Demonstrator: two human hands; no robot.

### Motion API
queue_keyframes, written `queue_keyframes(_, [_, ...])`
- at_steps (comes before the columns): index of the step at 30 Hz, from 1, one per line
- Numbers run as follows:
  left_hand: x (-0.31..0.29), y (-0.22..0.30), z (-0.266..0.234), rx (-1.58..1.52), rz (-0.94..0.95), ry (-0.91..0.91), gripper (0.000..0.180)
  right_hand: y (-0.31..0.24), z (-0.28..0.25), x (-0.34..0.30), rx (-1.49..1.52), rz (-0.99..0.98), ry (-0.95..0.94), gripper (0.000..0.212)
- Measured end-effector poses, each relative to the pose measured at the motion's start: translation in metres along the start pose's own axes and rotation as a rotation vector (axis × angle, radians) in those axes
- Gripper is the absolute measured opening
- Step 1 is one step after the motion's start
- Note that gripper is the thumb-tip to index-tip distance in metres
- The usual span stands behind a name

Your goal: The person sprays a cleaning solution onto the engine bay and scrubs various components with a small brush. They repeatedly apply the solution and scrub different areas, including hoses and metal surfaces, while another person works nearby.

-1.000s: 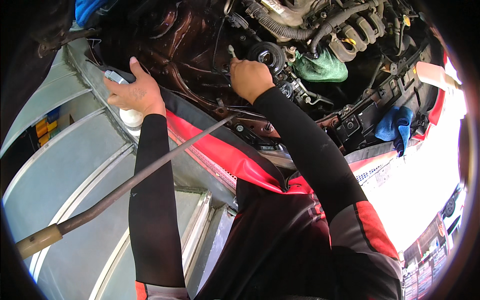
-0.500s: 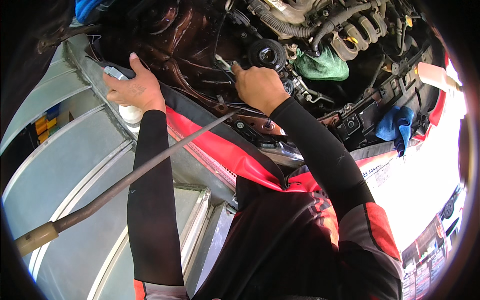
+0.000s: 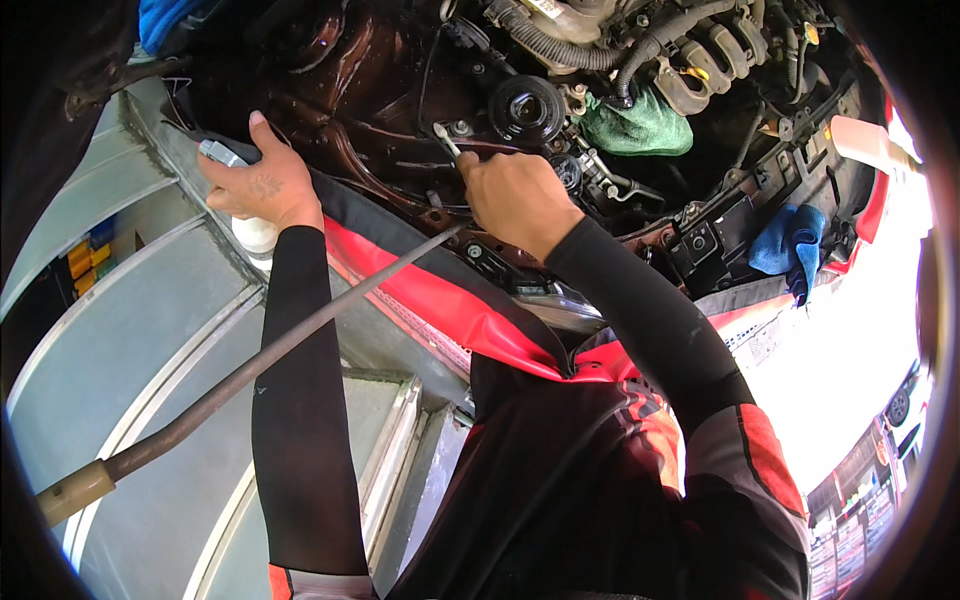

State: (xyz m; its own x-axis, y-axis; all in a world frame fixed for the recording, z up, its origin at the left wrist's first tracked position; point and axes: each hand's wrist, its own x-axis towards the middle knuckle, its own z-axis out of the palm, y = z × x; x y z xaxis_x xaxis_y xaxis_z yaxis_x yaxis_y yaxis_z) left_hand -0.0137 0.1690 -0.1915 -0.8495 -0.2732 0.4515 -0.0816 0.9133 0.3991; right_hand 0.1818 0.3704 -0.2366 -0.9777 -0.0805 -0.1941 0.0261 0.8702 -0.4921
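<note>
My left hand (image 3: 262, 185) is closed round a small silver-grey block-shaped object (image 3: 222, 153), with the thumb pointing up; most of that object is covered by the palm. Just below this hand sits a white round container (image 3: 255, 236), partly hidden by it. In the engine bay, my right hand (image 3: 520, 200) grips a thin tool (image 3: 447, 138) with a pale tip. Its tip points away from me toward the dark brown body panel (image 3: 380, 100), near a bolt; whether it touches there I cannot tell. A black round cap-like part (image 3: 526, 110) lies right beyond this hand.
A metal rod (image 3: 290, 340) with a tan grip (image 3: 75, 492) slants across my left forearm into the engine bay. A green cloth (image 3: 640, 125) lies among the engine parts, a blue cloth (image 3: 790, 245) on the front edge. A red-and-black cover (image 3: 420, 285) drapes the near edge.
My right hand has shifted slightly down, and more of the tool's pale tip shows beyond it. The left hand has moved a little to the left, still holding the silver-grey object.
</note>
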Motion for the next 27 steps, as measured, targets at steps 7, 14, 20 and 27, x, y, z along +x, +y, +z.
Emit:
queue_keyframes(7, [-0.001, 0.002, -0.001, 0.025, 0.026, 0.012, 0.100, -0.002, 0.009, 0.007, -0.016, 0.030, 0.216, 0.022])
queue_keyframes(14, [0.002, -0.004, 0.003, 0.046, 0.053, 0.044, 0.097, 0.002, 0.004, 0.027, -0.100, 0.093, 0.161, 0.021])
queue_keyframes(20, [0.001, -0.007, 0.007, 0.033, 0.055, 0.063, 0.094, -0.005, 0.011, 0.038, -0.077, 0.179, 0.210, 0.024])
queue_keyframes(27, [-0.001, -0.004, 0.001, 0.004, 0.013, -0.002, 0.095, -0.008, 0.014, 0.060, 0.029, 0.177, 0.112, 0.020])
